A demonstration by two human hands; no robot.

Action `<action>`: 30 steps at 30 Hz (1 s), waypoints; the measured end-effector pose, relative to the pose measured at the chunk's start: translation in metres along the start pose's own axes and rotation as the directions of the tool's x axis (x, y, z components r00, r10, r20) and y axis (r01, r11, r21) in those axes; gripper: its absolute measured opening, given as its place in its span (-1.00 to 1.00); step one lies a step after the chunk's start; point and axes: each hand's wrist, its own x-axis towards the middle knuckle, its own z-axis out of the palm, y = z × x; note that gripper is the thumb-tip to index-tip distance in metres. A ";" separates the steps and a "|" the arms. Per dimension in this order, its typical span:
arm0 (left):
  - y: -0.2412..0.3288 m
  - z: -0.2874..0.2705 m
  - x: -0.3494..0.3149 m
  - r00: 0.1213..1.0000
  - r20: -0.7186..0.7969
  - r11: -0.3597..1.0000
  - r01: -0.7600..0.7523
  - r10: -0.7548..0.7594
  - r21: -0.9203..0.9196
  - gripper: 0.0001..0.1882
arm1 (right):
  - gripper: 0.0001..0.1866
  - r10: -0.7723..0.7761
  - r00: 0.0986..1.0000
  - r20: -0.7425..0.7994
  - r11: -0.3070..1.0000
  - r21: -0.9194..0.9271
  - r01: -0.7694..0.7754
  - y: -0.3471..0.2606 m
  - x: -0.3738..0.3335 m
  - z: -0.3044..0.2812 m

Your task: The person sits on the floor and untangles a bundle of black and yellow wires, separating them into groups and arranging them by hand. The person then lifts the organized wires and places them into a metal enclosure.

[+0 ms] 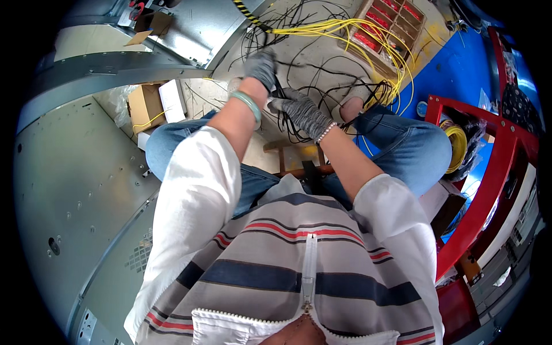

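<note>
Probably sorting thin black cables (pixel 279 90), pinched in grey knit-gloved right hand (pixel 301 112); can't tell blurry left hand (pixel 261 68). Likely needs untangling next.

The right hand (pixel 300 112) grips black cables (pixel 279 91), the left hand (pixel 262 67) touching them; a divided box (pixel 408 27) stands to their right.

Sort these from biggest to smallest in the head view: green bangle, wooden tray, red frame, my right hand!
1. Red frame
2. Wooden tray
3. Right hand
4. Green bangle
That's only how they look here.
</note>
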 end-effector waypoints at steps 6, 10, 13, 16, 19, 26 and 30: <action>0.001 0.017 -0.063 0.976 0.217 0.982 -0.017 -0.025 0.189 -0.70 | -0.66 0.256 0.944 -0.206 0.963 0.135 -0.231 -0.003 -0.019 0.009; -0.020 -0.003 -0.067 0.887 0.419 0.938 -0.291 0.191 0.187 -0.71 | -0.72 0.281 0.959 -0.030 0.936 0.231 -0.267 0.033 -0.024 -0.025; -0.022 -0.003 -0.077 0.799 0.411 0.574 -0.601 0.438 0.557 -0.75 | -0.75 0.288 0.958 -0.013 0.831 0.500 -0.243 0.017 -0.024 -0.018; -0.024 0.002 -0.079 0.854 0.357 0.663 -0.520 0.380 0.538 -0.77 | -0.76 0.285 0.956 -0.072 0.835 0.509 -0.210 0.019 -0.016 -0.020; -0.011 -0.004 -0.079 0.890 0.445 0.824 -0.328 0.105 0.462 -0.77 | -0.76 0.236 0.968 -0.087 0.890 0.420 -0.179 0.034 -0.016 -0.027; -0.030 -0.002 -0.107 0.757 0.538 0.763 0.578 -0.371 -0.288 -0.80 | -0.72 -0.230 0.848 -0.478 0.856 -0.513 -0.057 0.083 -0.011 -0.005; -0.024 0.004 -0.096 0.799 0.503 0.938 0.213 -0.329 0.274 -0.75 | -0.62 0.220 0.942 -0.254 0.959 -0.123 -0.257 0.066 -0.016 -0.008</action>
